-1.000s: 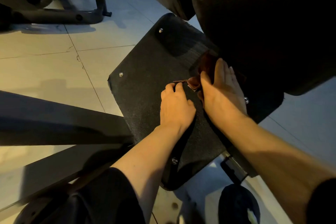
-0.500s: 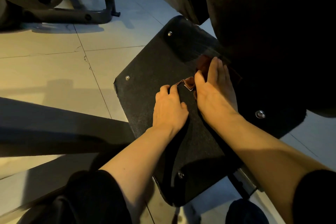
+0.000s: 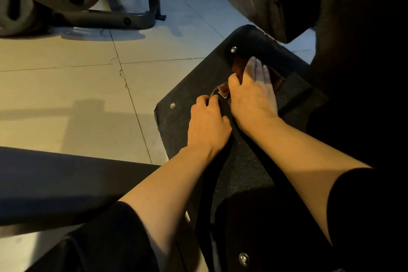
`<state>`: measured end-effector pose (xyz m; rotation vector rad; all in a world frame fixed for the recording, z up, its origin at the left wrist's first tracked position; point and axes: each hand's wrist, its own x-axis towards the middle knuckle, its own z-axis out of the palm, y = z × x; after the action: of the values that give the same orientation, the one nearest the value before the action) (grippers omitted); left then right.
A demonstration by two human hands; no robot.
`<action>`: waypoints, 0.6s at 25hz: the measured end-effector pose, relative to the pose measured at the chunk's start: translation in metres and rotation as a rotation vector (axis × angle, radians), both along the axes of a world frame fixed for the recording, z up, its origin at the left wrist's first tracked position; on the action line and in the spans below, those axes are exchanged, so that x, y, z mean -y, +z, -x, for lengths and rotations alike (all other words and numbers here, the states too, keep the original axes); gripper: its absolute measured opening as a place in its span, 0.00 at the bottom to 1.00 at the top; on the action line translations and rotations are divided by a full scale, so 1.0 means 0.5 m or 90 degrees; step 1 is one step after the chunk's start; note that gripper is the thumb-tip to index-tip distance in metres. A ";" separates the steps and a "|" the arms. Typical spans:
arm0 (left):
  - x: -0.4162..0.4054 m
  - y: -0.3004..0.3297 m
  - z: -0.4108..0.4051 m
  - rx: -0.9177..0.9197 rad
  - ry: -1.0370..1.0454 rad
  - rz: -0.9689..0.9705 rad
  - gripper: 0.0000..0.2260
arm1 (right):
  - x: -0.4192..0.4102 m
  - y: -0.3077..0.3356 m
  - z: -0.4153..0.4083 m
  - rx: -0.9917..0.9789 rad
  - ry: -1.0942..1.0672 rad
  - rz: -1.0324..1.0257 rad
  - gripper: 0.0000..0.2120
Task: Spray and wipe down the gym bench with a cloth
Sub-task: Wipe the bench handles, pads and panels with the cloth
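A: We see a dark reddish-brown cloth (image 3: 239,68) lying on a black, rough-textured rectangular bench plate with metal bolts (image 3: 189,95). Where does its long axis run?

B: From its corner near the left hand (image 3: 208,123) up and to the right, under the right hand (image 3: 254,93), towards the dark padded bench body (image 3: 353,28).

A: And the hands?

B: Our right hand presses flat on the cloth, fingers straight and together. Our left hand's fingertips curl at the cloth's near corner; whether they pinch it we cannot tell.
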<state>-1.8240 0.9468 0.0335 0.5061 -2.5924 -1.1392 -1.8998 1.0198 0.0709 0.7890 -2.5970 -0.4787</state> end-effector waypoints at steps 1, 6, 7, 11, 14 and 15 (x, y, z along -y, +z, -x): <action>0.001 -0.001 0.000 0.004 0.000 0.002 0.23 | 0.006 0.002 0.004 0.008 0.006 -0.004 0.24; -0.041 0.016 -0.005 -0.013 -0.026 -0.019 0.23 | -0.017 0.029 -0.002 0.031 -0.004 -0.041 0.25; -0.052 0.023 -0.009 -0.020 -0.032 -0.027 0.23 | -0.031 0.032 -0.010 0.024 -0.003 -0.032 0.23; -0.096 0.035 -0.035 -0.026 -0.056 -0.036 0.23 | -0.101 0.040 -0.053 0.010 -0.004 0.042 0.22; -0.120 0.031 -0.065 -0.009 -0.067 -0.035 0.26 | -0.145 0.061 -0.087 0.060 -0.022 0.137 0.26; -0.126 0.029 -0.075 -0.004 -0.066 -0.037 0.27 | -0.161 0.059 -0.100 0.049 -0.026 0.139 0.27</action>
<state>-1.7864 1.0099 0.0479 0.3836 -2.6135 -1.2491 -1.8496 1.1002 0.1003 0.6943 -2.6829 -0.1748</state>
